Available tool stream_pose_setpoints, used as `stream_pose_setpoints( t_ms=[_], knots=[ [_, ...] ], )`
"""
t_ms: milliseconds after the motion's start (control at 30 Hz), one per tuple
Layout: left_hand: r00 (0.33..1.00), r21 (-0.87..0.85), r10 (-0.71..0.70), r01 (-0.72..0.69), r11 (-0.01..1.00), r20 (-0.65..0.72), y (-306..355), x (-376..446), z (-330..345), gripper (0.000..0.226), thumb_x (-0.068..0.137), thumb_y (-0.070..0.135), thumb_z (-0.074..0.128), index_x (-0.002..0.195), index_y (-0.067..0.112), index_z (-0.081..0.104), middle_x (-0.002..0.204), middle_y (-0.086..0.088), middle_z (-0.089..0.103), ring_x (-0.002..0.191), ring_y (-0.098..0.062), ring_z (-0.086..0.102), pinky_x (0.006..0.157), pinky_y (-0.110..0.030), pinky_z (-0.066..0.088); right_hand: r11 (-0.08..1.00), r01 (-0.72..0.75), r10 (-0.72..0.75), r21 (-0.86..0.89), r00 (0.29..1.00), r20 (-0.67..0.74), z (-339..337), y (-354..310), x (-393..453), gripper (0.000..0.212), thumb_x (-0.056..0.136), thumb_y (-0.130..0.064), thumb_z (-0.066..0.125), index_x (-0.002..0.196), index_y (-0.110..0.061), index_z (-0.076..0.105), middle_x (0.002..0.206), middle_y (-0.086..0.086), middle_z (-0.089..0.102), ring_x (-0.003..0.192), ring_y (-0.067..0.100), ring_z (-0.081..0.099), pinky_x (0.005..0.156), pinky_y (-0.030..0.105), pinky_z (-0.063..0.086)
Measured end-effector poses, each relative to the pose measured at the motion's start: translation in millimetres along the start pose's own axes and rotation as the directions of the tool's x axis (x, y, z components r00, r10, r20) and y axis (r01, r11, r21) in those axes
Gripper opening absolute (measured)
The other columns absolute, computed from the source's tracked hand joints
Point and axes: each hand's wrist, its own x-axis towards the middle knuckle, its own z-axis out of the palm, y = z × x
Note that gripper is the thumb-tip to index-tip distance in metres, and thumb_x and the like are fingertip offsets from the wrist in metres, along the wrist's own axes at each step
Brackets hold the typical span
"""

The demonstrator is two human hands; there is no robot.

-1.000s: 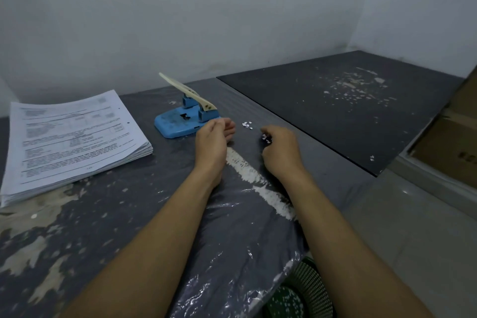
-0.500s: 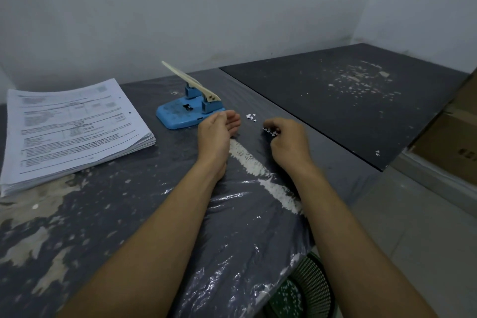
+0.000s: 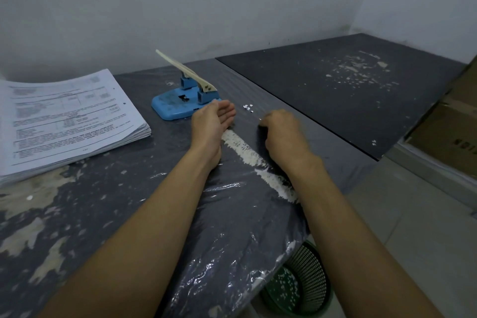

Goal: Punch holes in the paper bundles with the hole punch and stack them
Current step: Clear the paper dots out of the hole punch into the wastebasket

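Little movement noted since prior frame: left hand [image 3: 212,121] kept cupped, fingers together; right hand [image 3: 281,128] curled, apparently pinching paper dots [image 3: 248,107]. One blue hole punch [image 3: 183,100], lever raised; one punched paper stack [image 3: 67,119].

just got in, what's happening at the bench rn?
A person seems to be gathering stray paper dots off the plastic-covered table. The left hand lies cupped, palm up, beside the blue hole punch, whose lever is raised with no paper in it. The right hand is curled over the dots near it; whether it pinches any is hidden. The punched paper stack sits at far left. A green basket below holds more dots.
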Motion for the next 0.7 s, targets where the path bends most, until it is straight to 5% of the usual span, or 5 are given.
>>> stream_pose_setpoints(
  t_ms=[267,400,533,633,700],
  knots=[
    [0.993,-0.183,-0.109,0.115,0.976,0.043,10.4,-3.9,-3.9,0.040,0.108,0.024,0.036,0.121,-0.004,0.061,0.117,-0.017,0.070,0.111,-0.026,0.068,0.100,-0.035,0.053,0.997,-0.055,0.055,-0.061,0.998,-0.002,-6.0,-7.4,0.5,0.025,0.075,0.014,0.053,0.084,-0.001,0.071,0.081,0.013,0.063,0.078,0.032,0.060,0.058,0.032,0.036],
    [0.978,-0.296,-0.196,0.210,0.932,0.078,14.6,-5.5,-5.0,0.043,0.108,0.024,0.034,0.126,-0.007,0.058,0.123,-0.022,0.066,0.116,-0.031,0.064,0.105,-0.040,0.049,0.945,-0.212,0.222,0.251,0.975,-0.014,-13.0,-4.9,11.2,0.023,0.079,0.010,0.063,0.084,-0.005,0.079,0.086,0.012,0.074,0.085,0.025,0.067,0.077,0.036,0.059],
    [0.952,-0.378,-0.280,0.306,0.874,0.122,15.3,-10.4,-3.2,0.047,0.108,0.028,0.029,0.131,-0.006,0.053,0.129,-0.022,0.061,0.121,-0.032,0.059,0.110,-0.041,0.043,0.694,-0.250,0.262,0.675,0.961,0.086,-42.1,-23.9,13.2,0.017,0.074,-0.001,0.082,0.076,-0.018,0.081,0.075,-0.003,0.076,0.074,0.007,0.073,0.077,0.024,0.060],
    [0.940,-0.432,-0.317,0.340,0.835,0.129,16.5,-15.4,0.5,0.047,0.109,0.030,0.029,0.122,-0.005,0.058,0.113,-0.020,0.068,0.108,-0.027,0.065,0.104,-0.040,0.048,0.641,-0.209,0.154,0.739,0.978,0.143,-58.1,-47.7,14.6,0.016,0.075,0.002,0.081,0.080,-0.014,0.081,0.076,-0.001,0.077,0.075,0.009,0.074,0.074,0.025,0.060],
    [0.936,-0.476,-0.328,0.350,0.807,0.130,17.5,-18.0,2.1,0.042,0.109,0.027,0.030,0.108,-0.001,0.061,0.081,-0.015,0.072,0.075,-0.021,0.072,0.077,-0.034,0.059,0.650,-0.186,0.085,0.737,0.981,0.173,-62.8,-61.1,15.8,0.017,0.075,0.004,0.081,0.078,-0.012,0.081,0.073,0.001,0.076,0.073,0.011,0.074,0.073,0.027,0.061]
  ],
)
